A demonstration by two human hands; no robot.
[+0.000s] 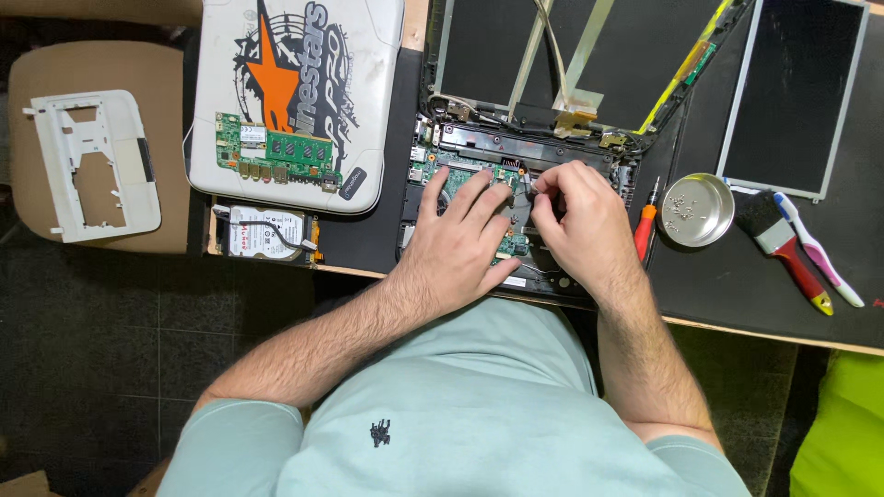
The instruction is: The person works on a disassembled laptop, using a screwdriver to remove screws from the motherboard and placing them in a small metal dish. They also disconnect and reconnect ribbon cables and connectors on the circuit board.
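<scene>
**Both hands inside an opened laptop**

The left hand (460, 241) lies flat, fingers spread, on the green motherboard (458, 175) of the opened laptop base (516, 147) at the table's near edge. The right hand (582, 221), just right of it, pinches something small at its fingertips; what it is cannot be told. Further right lie an orange screwdriver (645, 230), a round metal dish (697, 210) of screws and a red-handled brush (783, 241).

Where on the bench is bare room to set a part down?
The black mat is bare between the metal screw dish and the table's front edge, and between the hard drive and the opened laptop base. Crowded: around both hands, the left hand and right hand, and near the brush.
</scene>
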